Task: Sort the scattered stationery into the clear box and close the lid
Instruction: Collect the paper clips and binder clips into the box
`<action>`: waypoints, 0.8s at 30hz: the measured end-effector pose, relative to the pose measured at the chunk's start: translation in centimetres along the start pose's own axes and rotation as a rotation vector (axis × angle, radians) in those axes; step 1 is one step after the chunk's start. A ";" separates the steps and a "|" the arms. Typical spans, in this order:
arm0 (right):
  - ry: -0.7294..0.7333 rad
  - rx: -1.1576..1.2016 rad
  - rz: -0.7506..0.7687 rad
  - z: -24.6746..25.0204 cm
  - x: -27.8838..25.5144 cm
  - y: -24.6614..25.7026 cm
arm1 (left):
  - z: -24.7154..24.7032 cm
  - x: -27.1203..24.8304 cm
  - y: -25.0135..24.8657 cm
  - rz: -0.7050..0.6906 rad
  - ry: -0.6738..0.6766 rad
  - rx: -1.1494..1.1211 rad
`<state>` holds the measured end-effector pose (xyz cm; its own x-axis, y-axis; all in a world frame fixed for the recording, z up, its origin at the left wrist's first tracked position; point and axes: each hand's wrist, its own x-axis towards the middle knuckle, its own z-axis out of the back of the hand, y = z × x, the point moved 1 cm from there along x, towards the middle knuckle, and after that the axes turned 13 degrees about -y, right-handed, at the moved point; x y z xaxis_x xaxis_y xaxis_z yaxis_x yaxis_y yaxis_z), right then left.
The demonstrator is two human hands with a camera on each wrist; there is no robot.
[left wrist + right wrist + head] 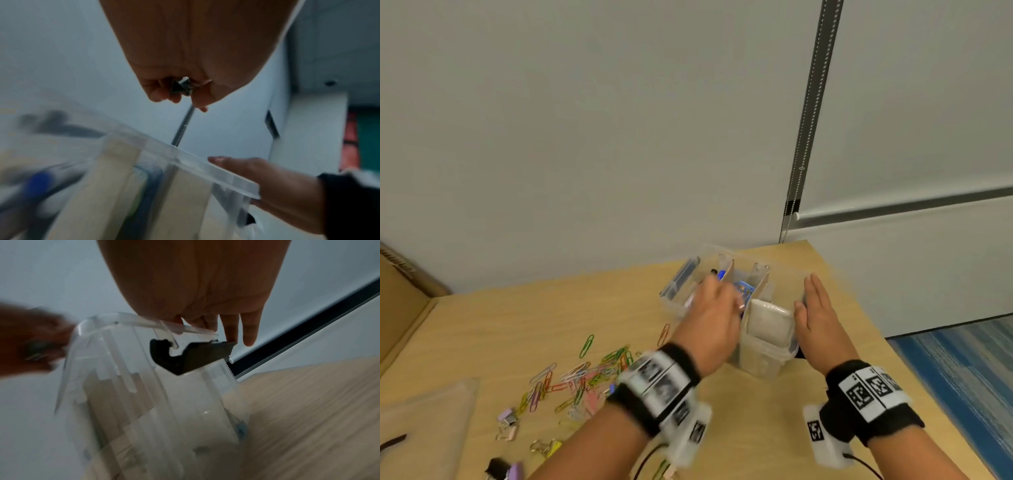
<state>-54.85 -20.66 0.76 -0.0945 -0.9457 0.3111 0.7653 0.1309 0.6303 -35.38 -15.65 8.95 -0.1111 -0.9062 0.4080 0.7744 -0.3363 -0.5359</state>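
The clear box (765, 359) stands open on the wooden table (750, 431), split by dividers. A blue pen (721, 274) and a white pack (770, 322) lie inside. My left hand (717, 303) hovers over the middle compartment, fingers curled. In the left wrist view that left hand (180, 99) pinches a small black binder clip (180, 86) above the box rim (216, 168). My right hand (814, 308) lies flat against the box's right side, fingers straight. In the right wrist view the right hand (236, 331) sits by the black latch (191, 356).
Coloured paper clips (585, 373) are scattered on the table left of the box, with more binder clips (507, 422) near the front edge. A translucent lid (424, 421) lies at the far left beside a cardboard box (400, 308). The table's right edge (893, 356) runs close to my right hand.
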 end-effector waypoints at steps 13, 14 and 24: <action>0.038 -0.039 0.007 0.6 0.2 0.6 | -10.2 11.1 -2.7 -0.186 0.605 0.557; 0.043 -0.051 -0.004 0.6 0.2 0.7 | -10.1 11.5 -2.6 -0.177 0.616 0.554; 0.042 -0.109 -0.009 0.3 0.2 0.6 | 2.8 6.3 -0.5 0.077 0.227 -0.031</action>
<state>-54.61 -20.70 1.39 -0.0768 -0.9587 0.2737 0.8292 0.0910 0.5515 -34.75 -20.51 13.87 -0.1924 -0.9628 0.1899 0.7670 -0.2683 -0.5829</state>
